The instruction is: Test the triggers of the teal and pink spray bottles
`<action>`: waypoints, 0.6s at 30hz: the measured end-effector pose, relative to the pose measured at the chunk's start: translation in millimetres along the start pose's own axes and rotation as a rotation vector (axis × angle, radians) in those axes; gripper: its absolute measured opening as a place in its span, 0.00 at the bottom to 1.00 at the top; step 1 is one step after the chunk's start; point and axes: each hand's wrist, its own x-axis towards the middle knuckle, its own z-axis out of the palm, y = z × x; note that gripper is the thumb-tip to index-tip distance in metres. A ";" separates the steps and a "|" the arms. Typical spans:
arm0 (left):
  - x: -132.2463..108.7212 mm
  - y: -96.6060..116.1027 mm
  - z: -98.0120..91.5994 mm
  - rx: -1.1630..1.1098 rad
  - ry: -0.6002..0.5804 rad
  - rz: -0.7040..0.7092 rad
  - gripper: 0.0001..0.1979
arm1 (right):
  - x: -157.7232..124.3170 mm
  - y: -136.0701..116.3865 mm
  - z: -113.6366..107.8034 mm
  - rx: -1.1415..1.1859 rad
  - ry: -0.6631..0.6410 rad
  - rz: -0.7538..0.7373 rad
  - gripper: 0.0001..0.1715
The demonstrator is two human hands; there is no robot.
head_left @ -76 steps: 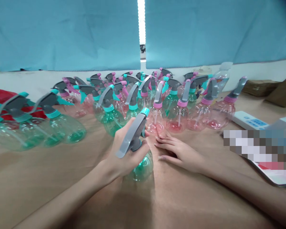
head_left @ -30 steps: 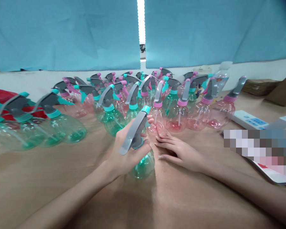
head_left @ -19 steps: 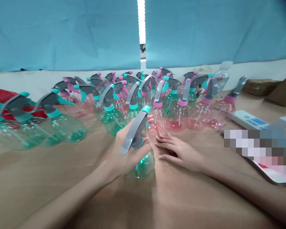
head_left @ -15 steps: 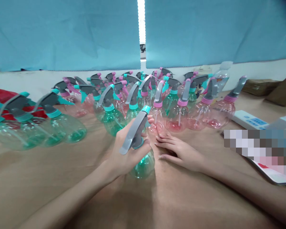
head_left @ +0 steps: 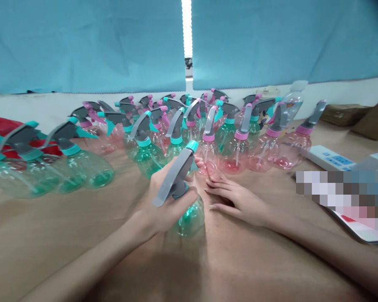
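two hands: the left hand (head_left: 162,214) curls its fingers round the neck of one green spray bottle (head_left: 190,220), just left of the right hand (head_left: 237,202), loosely spread on the table (head_left: 239,260). beyond, four pink bottles (head_left: 234,157) line the front right; three green bottles (head_left: 96,170) stand left.

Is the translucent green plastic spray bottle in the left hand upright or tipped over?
Upright: the bottle has its gray spray head uppermost, rounded body below.
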 end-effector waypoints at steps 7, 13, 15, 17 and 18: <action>2.2 6.9 -2.3 0.000 -0.038 -0.049 0.12 | -0.6 0.8 0.9 0.002 0.010 -0.003 0.27; 5.2 8.4 -1.8 0.029 0.003 -0.042 0.07 | -0.1 0.4 -0.1 -0.022 -0.013 -0.003 0.29; 4.9 8.6 -1.4 0.006 -0.021 -0.065 0.07 | -0.1 0.2 -0.2 -0.021 -0.010 0.001 0.28; 4.5 8.2 -0.9 -0.009 -0.026 -0.080 0.08 | -0.2 0.3 0.1 -0.010 0.000 0.000 0.27; 4.2 7.6 -0.7 -0.004 -0.018 -0.078 0.08 | -0.2 0.5 0.2 -0.002 0.003 -0.001 0.27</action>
